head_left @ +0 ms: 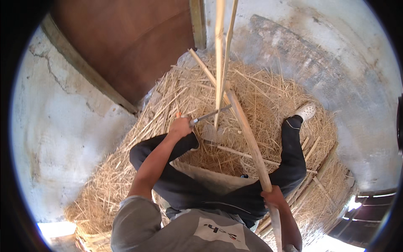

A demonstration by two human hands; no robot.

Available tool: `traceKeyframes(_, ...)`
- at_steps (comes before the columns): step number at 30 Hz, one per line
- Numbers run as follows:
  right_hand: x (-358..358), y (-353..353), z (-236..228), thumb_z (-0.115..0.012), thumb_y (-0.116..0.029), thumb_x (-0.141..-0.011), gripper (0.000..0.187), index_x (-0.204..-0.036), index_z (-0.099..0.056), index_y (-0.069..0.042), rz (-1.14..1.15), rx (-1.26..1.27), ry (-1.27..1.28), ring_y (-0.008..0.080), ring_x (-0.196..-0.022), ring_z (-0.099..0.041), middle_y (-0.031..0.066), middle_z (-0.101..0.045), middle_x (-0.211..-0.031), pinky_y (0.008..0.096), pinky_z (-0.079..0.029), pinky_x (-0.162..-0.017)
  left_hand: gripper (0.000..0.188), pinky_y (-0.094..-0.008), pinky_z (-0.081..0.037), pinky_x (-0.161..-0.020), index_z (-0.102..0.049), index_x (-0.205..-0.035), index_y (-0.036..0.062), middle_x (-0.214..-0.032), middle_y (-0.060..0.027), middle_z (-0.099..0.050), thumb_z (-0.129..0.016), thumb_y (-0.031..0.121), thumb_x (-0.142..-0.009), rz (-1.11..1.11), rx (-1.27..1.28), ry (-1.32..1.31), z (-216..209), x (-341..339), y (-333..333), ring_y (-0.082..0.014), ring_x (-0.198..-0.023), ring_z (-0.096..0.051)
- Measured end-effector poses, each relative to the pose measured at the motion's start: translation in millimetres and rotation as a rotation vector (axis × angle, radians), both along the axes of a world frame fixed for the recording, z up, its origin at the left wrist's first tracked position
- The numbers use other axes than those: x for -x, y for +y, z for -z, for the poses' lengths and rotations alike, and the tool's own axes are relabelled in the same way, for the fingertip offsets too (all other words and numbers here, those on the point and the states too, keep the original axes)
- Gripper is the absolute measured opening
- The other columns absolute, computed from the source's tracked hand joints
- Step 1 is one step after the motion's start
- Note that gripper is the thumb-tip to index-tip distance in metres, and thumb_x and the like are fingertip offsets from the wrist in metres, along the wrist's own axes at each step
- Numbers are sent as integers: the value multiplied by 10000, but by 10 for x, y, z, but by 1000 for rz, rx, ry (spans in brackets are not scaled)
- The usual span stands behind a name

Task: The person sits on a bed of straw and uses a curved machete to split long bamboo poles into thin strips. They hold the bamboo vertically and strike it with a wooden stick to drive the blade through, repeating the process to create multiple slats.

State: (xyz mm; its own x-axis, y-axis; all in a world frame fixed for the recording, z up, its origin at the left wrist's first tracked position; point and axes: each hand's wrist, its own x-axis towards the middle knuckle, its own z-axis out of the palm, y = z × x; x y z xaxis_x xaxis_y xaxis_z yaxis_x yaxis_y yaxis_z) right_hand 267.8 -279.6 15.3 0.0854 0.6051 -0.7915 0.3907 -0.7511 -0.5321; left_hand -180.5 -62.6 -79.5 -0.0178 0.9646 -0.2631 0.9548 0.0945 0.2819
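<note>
My left hand (pixel 181 127) is closed round the grip of a knife-like tool (pixel 210 114) with a narrow grey blade. A bit of orange shows beside that fist. The blade points right, crossing light split wooden strips (pixel 218 63) that rise toward the far edge, and its tip comes up to a thick wooden pole (pixel 250 145). Gripping this pole low down, near my right thigh, is my right hand (pixel 273 197). The pole slants away from me, its far end close to the strips. Whether the blade touches the pole I cannot tell.
Straw and shavings (pixel 268 92) cover the floor around my spread legs. Several loose sticks (pixel 312 176) lie to the right. Ahead stands a brown door panel (pixel 126 42), with a stained wall (pixel 319 50) beside it. A pale block-like edge (pixel 210 174) shows between my legs.
</note>
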Motion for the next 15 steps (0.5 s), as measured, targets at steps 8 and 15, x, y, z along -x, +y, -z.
traceKeyframes(8, -187, 157, -1313, -672, -47, -784, 244, -1000, -590, 33, 63, -487, -149, 162, -567, -625, 82, -617, -711, 294, -500, -480, 310, -476, -546, -805, -704, -975, 62, -926, -209, -703, -643, 321, -816, -93, -16, -30, 105, -42, -77, -379, -888, -685)
traceKeyframes(15, -27, 98, -245, -739, -42, -771, 415, -1090, -501, 73, 160, -485, -106, 169, -556, -628, 94, -613, -706, 305, -510, -474, 310, -477, -544, -812, -701, -977, 62, -944, -209, -704, -643, 321, -816, -85, -17, -47, 199, -17, -80, -377, -898, -685)
